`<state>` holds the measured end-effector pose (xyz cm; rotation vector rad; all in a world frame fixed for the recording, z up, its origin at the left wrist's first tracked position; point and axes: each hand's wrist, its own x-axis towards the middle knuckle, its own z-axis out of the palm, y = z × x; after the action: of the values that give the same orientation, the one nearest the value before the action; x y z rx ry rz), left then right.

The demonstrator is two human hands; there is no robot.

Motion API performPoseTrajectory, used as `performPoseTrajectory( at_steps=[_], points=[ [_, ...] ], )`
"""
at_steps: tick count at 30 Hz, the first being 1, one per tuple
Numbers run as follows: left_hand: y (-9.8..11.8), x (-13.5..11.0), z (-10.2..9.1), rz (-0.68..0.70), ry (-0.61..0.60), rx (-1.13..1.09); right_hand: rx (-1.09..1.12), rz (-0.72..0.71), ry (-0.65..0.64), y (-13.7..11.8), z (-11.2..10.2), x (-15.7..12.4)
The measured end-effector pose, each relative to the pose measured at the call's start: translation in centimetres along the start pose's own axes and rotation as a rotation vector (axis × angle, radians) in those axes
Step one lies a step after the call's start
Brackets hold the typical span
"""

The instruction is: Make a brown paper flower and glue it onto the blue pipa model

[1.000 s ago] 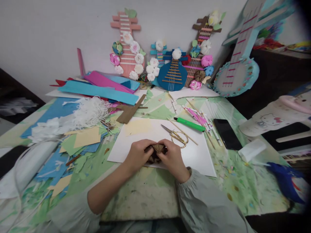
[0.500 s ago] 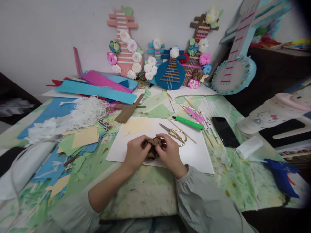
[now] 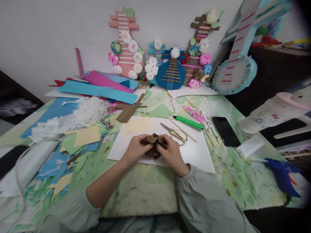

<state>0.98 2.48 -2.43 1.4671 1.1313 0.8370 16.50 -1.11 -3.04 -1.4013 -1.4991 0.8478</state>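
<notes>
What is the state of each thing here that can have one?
Brown paper flower: ruffled, held between left hand and right hand
Gold-handled scissors: look closed
Smartphone: screen dark
Hello Kitty tumbler: lidded
White string: tangled
White paper sheet: flat
Dark-blue lute model: upright, strung

Brown paper flower (image 3: 155,139), crumpled, roughly round
</notes>
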Motion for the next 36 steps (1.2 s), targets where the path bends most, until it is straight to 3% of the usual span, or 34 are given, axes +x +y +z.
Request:
performPoseTrajectory(
  at_steps=[6,14,22,29,36],
  points=[
    [0.1,-0.4,0.4,0.05,0.016,0.03,-0.069,-0.015,0.073,-0.1,0.3,-0.2],
    [0.2,-1.1,1.9,0.072,0.129,0.096,-0.415,-0.195,0.082,0.1,1.0,-0.7],
    [0.1,-0.3,0.3,0.217,0.034,0.238,-0.423,-0.186,0.042,-0.2,0.5,-0.9],
    [0.2,-0.7,1.1,0.37,0.115,0.479,-0.662,-0.285,0.035,0.1,1.2,-1.1],
    [-0.2,-0.7,1.2,0.239,0.301,0.314,-0.3,-0.146,0.163,-0.3,0.5,-0.3]
  ],
)
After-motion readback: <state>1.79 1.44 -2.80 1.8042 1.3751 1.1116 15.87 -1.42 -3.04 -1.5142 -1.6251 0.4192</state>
